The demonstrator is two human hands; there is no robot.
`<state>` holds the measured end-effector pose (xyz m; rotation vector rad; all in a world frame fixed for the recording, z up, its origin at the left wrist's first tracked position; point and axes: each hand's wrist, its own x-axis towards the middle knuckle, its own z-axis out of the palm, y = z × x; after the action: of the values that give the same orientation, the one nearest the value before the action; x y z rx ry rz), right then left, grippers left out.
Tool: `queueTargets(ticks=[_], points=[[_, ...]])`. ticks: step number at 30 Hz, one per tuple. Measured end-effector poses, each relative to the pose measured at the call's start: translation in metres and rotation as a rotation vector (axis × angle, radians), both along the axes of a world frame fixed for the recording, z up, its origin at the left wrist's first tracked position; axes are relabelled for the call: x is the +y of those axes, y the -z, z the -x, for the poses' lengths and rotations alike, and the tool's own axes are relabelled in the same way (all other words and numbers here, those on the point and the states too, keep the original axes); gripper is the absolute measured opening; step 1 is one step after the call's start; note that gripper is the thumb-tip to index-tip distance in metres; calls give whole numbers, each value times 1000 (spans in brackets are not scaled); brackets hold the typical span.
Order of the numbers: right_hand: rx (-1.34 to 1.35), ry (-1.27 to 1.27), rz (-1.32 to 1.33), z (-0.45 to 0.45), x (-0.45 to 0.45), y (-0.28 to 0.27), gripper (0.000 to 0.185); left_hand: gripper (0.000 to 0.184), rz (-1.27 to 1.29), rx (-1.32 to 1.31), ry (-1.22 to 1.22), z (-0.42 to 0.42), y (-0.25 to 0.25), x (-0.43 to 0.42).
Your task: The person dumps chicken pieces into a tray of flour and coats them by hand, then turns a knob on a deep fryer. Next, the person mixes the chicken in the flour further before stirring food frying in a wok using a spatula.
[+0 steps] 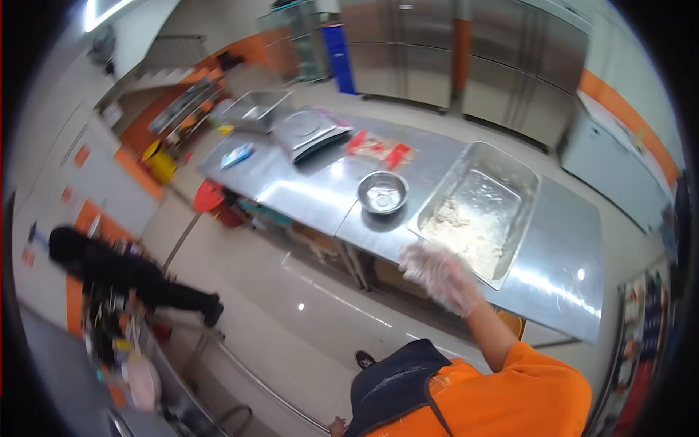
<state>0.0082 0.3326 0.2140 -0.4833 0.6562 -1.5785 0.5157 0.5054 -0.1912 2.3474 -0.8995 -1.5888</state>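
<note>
My right hand (440, 278), in a loose clear plastic glove, hovers by the near edge of a deep steel tray (526, 211). Its fingers look loosely apart, with nothing visible in them, though the glove blurs their outline. White, crumbly floury stuff (470, 237) covers the near part of the tray's bottom. Left of the tray stands a small steel bowl (382, 193). Only a bit of my left hand (338, 426) shows at the bottom edge, beside the end of a metal rail (273, 393); its fingers are mostly hidden.
The steel table (557, 273) also bears a red-and-white packet (380, 149), a scale (309, 131), a blue-and-white packet (237, 155) and another steel pan (256, 111). A person in black (138, 280) is at a counter on the left. Steel fridges (397, 54) line the back.
</note>
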Motion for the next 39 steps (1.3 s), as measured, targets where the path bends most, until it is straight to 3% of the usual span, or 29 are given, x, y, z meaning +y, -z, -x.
queueTargets(ticks=[1, 2, 4, 5, 6, 8, 11, 12, 15, 17, 19, 20, 22, 23, 24, 25, 27, 30, 33, 35, 37, 39], points=[[83, 186, 81, 19, -3, -4, 33, 48, 7, 2, 80, -15, -2, -45], [159, 344, 2, 46, -13, 4, 37, 48, 21, 10, 163, -26, -2, -92], [551, 550, -44, 103, -7, 50, 28, 45, 119, 77, 342, -20, 4, -196], [778, 519, -150, 143, -1, 93, 27, 46, 166, 146, 467, -2, -6, -249], [1159, 462, -730, 170, -2, 112, 39, 48, 238, 182, 562, 33, -31, -295], [1712, 430, -1065, 224, 16, 187, 51, 46, 343, 333, 745, 124, -100, -367], [2011, -97, -1063, 276, 35, 236, 56, 41, 503, 670, 813, 281, -232, -405], [1925, -31, -1090, 281, 37, 235, 55, 43, 453, 831, 757, 329, -240, -412], [1688, 98, -1166, 261, 37, 236, 54, 43, 470, 866, 963, 451, -279, -423], [1590, 146, -1222, 239, 35, 229, 56, 42, 573, 781, 1074, 505, -267, -424], [1675, -96, -1059, 232, 31, 223, 50, 42, 841, 650, 1230, 548, -242, -434], [1538, -28, -1018, 229, 28, 229, 47, 40, 1018, 604, 1264, 565, -237, -434], [1176, 44, -977, 205, 12, 240, 42, 39, 845, 571, 1320, 566, -254, -433], [974, 61, -982, 191, -12, 224, 42, 38, 749, 550, 1336, 562, -262, -429], [777, 86, -994, 176, -36, 207, 41, 38, 663, 706, 1258, 560, -269, -425], [585, 116, -1013, 166, -57, 182, 41, 35, 697, 682, 1261, 558, -274, -421], [376, 125, -804, 160, -83, 241, 54, 31, 774, 636, 1258, 555, -278, -414], [399, 211, -1009, 156, -117, 206, 42, 29, 802, 703, 1175, 555, -273, -415], [1731, -339, -993, 181, -113, 208, 41, 30, 647, 712, 1183, 553, -281, -425], [1497, 582, -701, 195, -97, 217, 39, 30, 595, 748, 1148, 553, -281, -426], [983, 474, -921, 214, -83, 163, 45, 30, 563, 754, 1122, 552, -277, -425], [1143, 352, -748, 232, -80, 153, 53, 31, 524, 751, 1144, 548, -275, -428]])
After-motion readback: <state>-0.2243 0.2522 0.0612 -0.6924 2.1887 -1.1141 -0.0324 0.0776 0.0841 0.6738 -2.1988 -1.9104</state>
